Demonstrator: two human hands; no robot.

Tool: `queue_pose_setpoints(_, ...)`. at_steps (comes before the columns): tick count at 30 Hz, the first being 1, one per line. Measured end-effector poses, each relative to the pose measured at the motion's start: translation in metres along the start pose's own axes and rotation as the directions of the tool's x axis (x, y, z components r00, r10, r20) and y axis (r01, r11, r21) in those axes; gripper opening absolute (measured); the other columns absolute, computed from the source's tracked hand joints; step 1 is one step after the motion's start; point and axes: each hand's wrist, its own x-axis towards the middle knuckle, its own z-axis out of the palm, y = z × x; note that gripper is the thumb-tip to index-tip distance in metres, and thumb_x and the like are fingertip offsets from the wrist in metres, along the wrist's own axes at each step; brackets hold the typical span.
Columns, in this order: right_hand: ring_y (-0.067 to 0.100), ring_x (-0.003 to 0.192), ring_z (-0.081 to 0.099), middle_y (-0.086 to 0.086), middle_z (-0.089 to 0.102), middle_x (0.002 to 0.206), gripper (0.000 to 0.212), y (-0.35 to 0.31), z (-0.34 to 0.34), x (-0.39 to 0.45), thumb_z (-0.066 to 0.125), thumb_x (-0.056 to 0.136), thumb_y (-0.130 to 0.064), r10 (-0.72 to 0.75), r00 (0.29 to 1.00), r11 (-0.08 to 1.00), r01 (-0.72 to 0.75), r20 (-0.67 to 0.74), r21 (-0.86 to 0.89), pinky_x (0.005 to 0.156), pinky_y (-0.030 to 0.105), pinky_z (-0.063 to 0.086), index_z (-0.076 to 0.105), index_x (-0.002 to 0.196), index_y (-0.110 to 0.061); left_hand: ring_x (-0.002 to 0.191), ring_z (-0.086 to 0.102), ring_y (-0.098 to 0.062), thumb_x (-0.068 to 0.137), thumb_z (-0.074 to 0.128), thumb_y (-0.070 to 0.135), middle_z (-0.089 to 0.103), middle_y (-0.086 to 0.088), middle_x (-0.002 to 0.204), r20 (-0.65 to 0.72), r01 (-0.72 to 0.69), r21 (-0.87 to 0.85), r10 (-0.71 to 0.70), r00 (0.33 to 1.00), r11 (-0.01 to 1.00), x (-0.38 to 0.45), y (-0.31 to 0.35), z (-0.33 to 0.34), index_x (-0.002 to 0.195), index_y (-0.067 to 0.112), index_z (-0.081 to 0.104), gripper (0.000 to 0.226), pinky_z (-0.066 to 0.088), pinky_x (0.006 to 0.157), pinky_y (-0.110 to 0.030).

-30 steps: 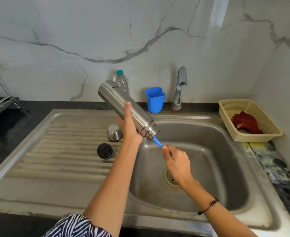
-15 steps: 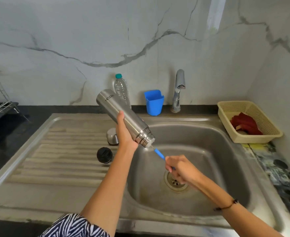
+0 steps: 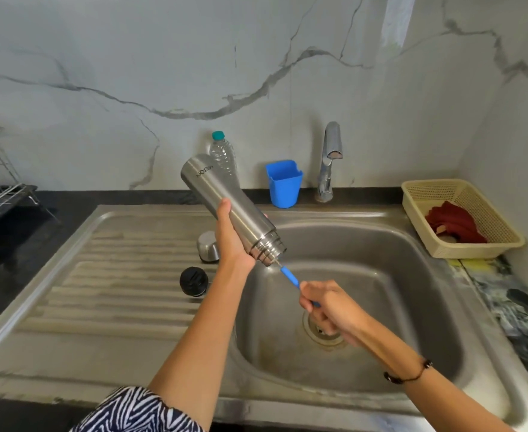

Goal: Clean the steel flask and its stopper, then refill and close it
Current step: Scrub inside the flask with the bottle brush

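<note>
Head view: the steel flask (image 3: 231, 213) is held tilted above the sink basin (image 3: 396, 275), base up toward the wall and open mouth down toward the basin. The left hand (image 3: 233, 241) grasps the flask around its lower body just above the threaded neck, thumb along the near side. A blue brush handle (image 3: 290, 277) projects from the flask mouth, slanting down toward the drain (image 3: 322, 332). The right hand (image 3: 328, 307) is clenched around the lower end of that handle, below and clear of the flask mouth, over the basin. The black stopper (image 3: 194, 281) lies on the drainboard (image 3: 106, 275) left of the basin, near the left forearm. A steel cap (image 3: 208, 246) stands just behind it, partly hidden by the left hand.
</note>
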Motion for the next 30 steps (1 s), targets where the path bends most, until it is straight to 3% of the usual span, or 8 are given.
queue_pose_setpoints(5, 0.01, 0.036, 0.015, -0.001, 0.023, 0.043, 0.038, -0.008, -0.003, 0.002, 0.037, 0.094, -0.013, -0.02, 1.0, 1.0, 0.02, 0.018, 0.001, 0.043, 0.022, 0.005, 0.042, 0.056, -0.014, 0.075, 0.067, -0.029, 0.081, 0.064, 0.051, 0.067, -0.015, 0.084, -0.018, 0.01, 0.026, -0.009, 1.0, 1.0, -0.006, -0.011, 0.001, 0.123, 0.009, 0.054, 0.061, 0.056, 0.067, -0.039)
queue_pose_setpoints(11, 0.01, 0.037, 0.014, 0.001, 0.023, 0.045, 0.039, -0.003, -0.01, -0.002, 0.038, 0.095, -0.012, -0.044, 0.999, 0.999, 0.044, 0.022, -0.025, 0.04, 0.019, 0.007, 0.043, 0.056, -0.012, 0.085, 0.068, -0.032, 0.072, 0.071, 0.054, 0.066, -0.017, 0.098, -0.06, -0.029, 0.022, 0.03, 0.998, 0.999, 0.002, 0.0, 0.004, 0.127, 0.009, 0.053, 0.074, 0.055, 0.07, -0.041)
queue_pose_setpoints(15, 0.01, 0.036, 0.015, 0.001, 0.024, 0.045, 0.038, -0.005, -0.008, -0.002, 0.039, 0.094, -0.014, -0.062, 0.998, 0.998, 0.062, 0.019, -0.011, 0.04, 0.018, 0.007, 0.043, 0.056, -0.013, 0.08, 0.067, -0.03, 0.065, 0.073, 0.057, 0.065, -0.015, 0.094, -0.002, -0.004, 0.085, 0.004, 1.0, 0.996, -0.003, 0.002, 0.012, 0.127, 0.011, 0.053, 0.08, 0.055, 0.068, -0.039)
queue_pose_setpoints(18, 0.011, 0.034, 0.018, 0.001, 0.026, 0.043, 0.04, -0.004, -0.015, -0.005, 0.041, 0.096, -0.014, -0.083, 0.997, 0.991, 0.082, 0.003, -0.101, 0.037, 0.015, 0.011, 0.044, 0.056, -0.012, 0.087, 0.068, -0.033, 0.057, 0.077, 0.058, 0.064, -0.017, 0.103, -0.033, -0.039, 0.072, 0.041, 0.999, 0.997, 0.003, 0.006, 0.014, 0.128, 0.013, 0.052, 0.088, 0.056, 0.072, -0.043)
queue_pose_setpoints(21, 0.008, 0.033, 0.022, -0.001, 0.029, 0.041, 0.039, -0.01, -0.014, 0.001, 0.044, 0.094, -0.012, -0.151, 0.986, 0.981, 0.14, -0.072, -0.137, 0.035, 0.015, 0.016, 0.045, 0.055, -0.012, 0.099, 0.067, -0.036, 0.057, 0.077, 0.059, 0.064, -0.021, 0.112, -0.046, -0.04, 0.17, 0.049, 0.998, 0.985, -0.003, -0.003, 0.022, 0.126, 0.014, 0.053, 0.085, 0.056, 0.083, -0.051)
queue_pose_setpoints(25, 0.006, 0.038, 0.032, -0.007, 0.038, 0.041, 0.043, -0.003, -0.02, 0.001, 0.05, 0.093, -0.017, -0.294, 0.949, 0.907, 0.238, -0.118, -0.346, 0.041, 0.017, 0.027, 0.047, 0.05, -0.017, 0.093, 0.069, -0.032, 0.073, 0.072, 0.052, 0.065, -0.016, 0.106, -0.077, -0.079, 0.12, 0.089, 0.993, 0.99, 0.004, 0.004, 0.022, 0.122, 0.016, 0.053, 0.063, 0.055, 0.083, -0.054)
queue_pose_setpoints(30, 0.006, 0.041, 0.037, -0.004, 0.041, 0.041, 0.041, 0.003, -0.019, 0.007, 0.052, 0.091, -0.023, -0.45, 0.885, 0.781, 0.325, -0.121, -0.534, 0.048, 0.023, 0.031, 0.046, 0.051, -0.018, 0.09, 0.07, -0.031, 0.063, 0.076, 0.056, 0.066, -0.018, 0.111, -0.108, -0.02, 0.134, 0.034, 0.994, 0.991, -0.001, -0.004, 0.021, 0.123, 0.015, 0.054, 0.077, 0.058, 0.077, -0.047)
